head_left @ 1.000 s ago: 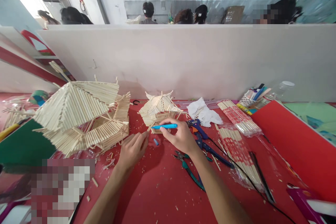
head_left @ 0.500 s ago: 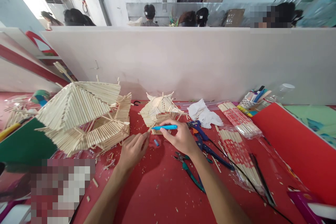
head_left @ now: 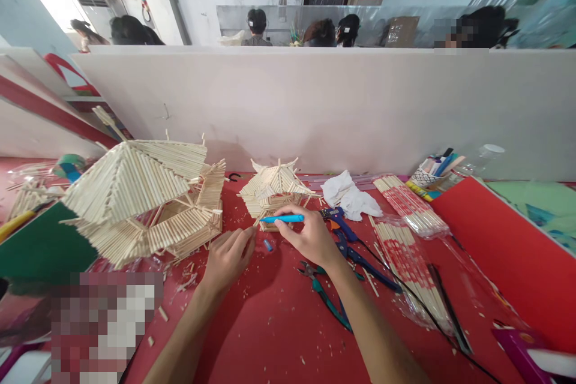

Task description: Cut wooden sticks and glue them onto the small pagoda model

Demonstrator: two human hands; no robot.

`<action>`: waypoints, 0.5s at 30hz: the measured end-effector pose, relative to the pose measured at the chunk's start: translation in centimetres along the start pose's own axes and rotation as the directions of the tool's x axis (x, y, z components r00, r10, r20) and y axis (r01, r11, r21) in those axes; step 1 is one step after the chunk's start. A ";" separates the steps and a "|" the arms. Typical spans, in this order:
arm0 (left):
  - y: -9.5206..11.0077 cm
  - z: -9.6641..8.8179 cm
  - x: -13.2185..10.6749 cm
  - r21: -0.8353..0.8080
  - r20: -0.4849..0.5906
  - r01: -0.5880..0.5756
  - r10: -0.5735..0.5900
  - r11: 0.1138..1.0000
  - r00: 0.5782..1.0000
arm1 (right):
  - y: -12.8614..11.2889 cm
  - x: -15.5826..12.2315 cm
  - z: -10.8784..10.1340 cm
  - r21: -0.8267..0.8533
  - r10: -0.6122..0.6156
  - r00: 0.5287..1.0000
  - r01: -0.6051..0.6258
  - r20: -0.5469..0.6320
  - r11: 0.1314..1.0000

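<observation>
My right hand [head_left: 308,236] pinches a light-blue pen [head_left: 282,218], held level with its tip pointing left in front of a small pavilion model made of sticks [head_left: 273,191]. My left hand [head_left: 228,256] rests on the red table [head_left: 270,318], fingers curled, its fingertips on a thin stick beside the pen tip. A small blue cap [head_left: 268,245] lies on the table between the two hands. A larger stick-built roof model [head_left: 139,198] stands to the left of my left hand.
Teal-handled pliers [head_left: 326,294] and a blue glue gun [head_left: 346,240] lie right of my right hand. Further right lie wrapped chopstick bundles [head_left: 407,240], crumpled tissue [head_left: 351,195], a pen cup [head_left: 427,171] and red board [head_left: 508,246]. A white partition [head_left: 315,102] stands behind; people sit beyond it.
</observation>
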State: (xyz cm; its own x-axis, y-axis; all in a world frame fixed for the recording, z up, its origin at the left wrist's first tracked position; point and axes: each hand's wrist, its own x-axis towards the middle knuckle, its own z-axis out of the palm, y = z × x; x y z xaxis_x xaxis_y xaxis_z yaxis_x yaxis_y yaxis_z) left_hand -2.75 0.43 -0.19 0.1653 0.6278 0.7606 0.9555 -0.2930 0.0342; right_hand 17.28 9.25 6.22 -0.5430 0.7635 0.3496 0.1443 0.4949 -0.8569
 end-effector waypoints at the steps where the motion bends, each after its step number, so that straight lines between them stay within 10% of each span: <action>1: 0.0 0.0 0.0 0.003 0.002 -0.003 0.003 1.000 1.000 | 0.1 0.0 0.0 -0.006 -0.003 1.000 0.003 0.003 1.000; 15: -0.3 0.4 -0.5 -0.004 0.015 0.001 -0.001 1.000 1.000 | -0.9 -0.3 -2.7 -0.067 -0.045 0.997 0.041 -0.062 0.997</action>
State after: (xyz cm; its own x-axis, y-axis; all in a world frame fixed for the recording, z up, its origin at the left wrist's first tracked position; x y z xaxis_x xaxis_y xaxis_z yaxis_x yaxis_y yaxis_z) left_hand -3.00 0.54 -0.83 0.1681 0.6391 0.7506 0.9547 -0.2953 0.0376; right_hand 19.49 9.70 7.89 -0.4967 0.7644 0.4110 0.1768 0.5527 -0.8144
